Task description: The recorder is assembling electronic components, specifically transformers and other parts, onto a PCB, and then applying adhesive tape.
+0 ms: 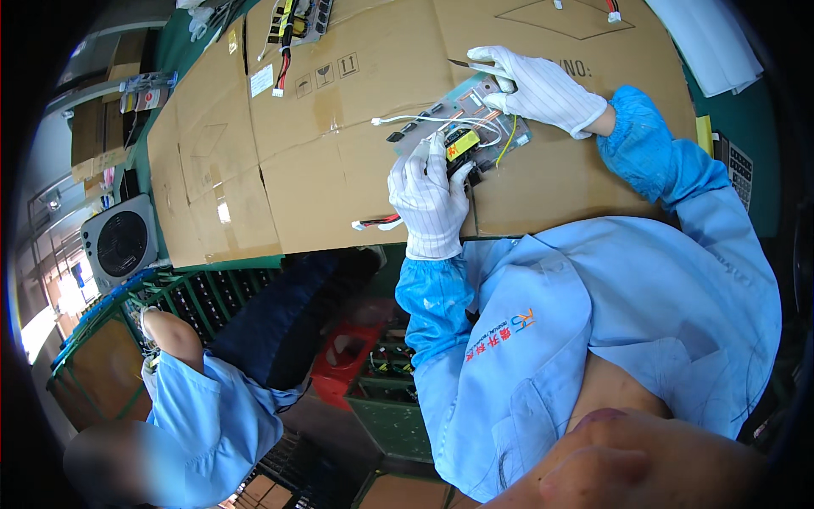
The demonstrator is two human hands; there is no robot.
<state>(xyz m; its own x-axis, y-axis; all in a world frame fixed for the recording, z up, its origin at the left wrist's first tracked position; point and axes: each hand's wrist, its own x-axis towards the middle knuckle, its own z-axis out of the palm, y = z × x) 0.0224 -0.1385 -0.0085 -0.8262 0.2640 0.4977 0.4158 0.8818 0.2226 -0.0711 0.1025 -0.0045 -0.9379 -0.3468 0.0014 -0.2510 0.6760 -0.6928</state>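
Observation:
A circuit board (510, 134) with a yellow-wrapped transformer (462, 145), white wires and a yellow-green wire lies tilted on the cardboard. My left hand (430, 202), in a white striped glove, grips its near left side beside the transformer, fingers bent over the parts. Above the board's far right corner is my right hand (544, 92), gloved the same way. Its thumb and fingers are closed around a slim metal tool (485, 68) that looks like tweezers, with a dark end pointing left. The fingertips partly hide the tool and the board's corner.
Flattened cardboard (331, 182) covers the table. Another wired board (297, 21) lies at the far left, with a red-black cable (373, 223) near my left wrist. White sheets (708, 42) and a calculator (739, 170) are at right. A fan (121, 242) and another person (212, 416) are at left.

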